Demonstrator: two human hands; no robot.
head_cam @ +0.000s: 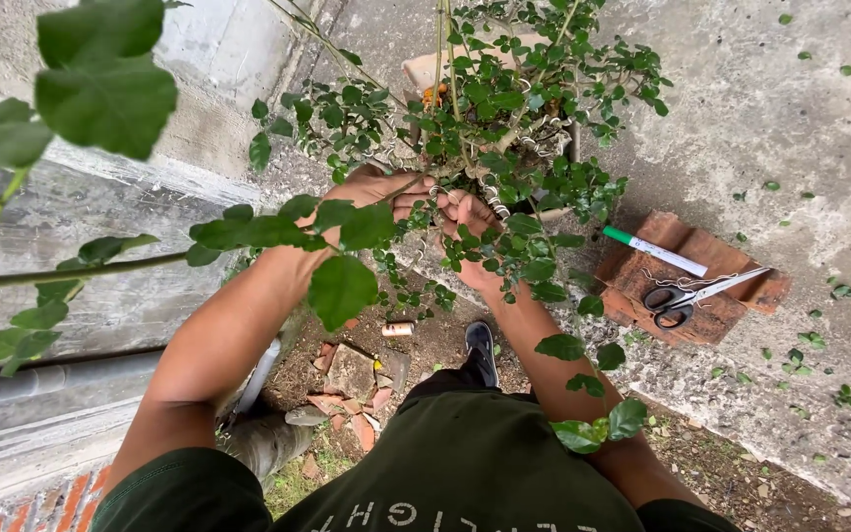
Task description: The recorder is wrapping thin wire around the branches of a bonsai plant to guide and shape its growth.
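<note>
A small leafy tree (504,108) with wire coiled round its branches grows in a pot on the concrete. My left hand (371,189) reaches into the foliage from the left, fingers closed on a wired branch (445,192). Right beside it, my right hand (470,222) grips the same wired branch, partly hidden by leaves. The two hands almost touch. Leaves cover most of the fingertips.
Scissors (687,294) and a white pen with a green cap (654,250) lie on a red brick (687,281) at the right. Broken tile pieces (352,384) and a small cylinder (398,329) sit on the soil below. A large-leaved branch (71,266) crosses the left foreground. My shoe (482,350) stands on the dirt.
</note>
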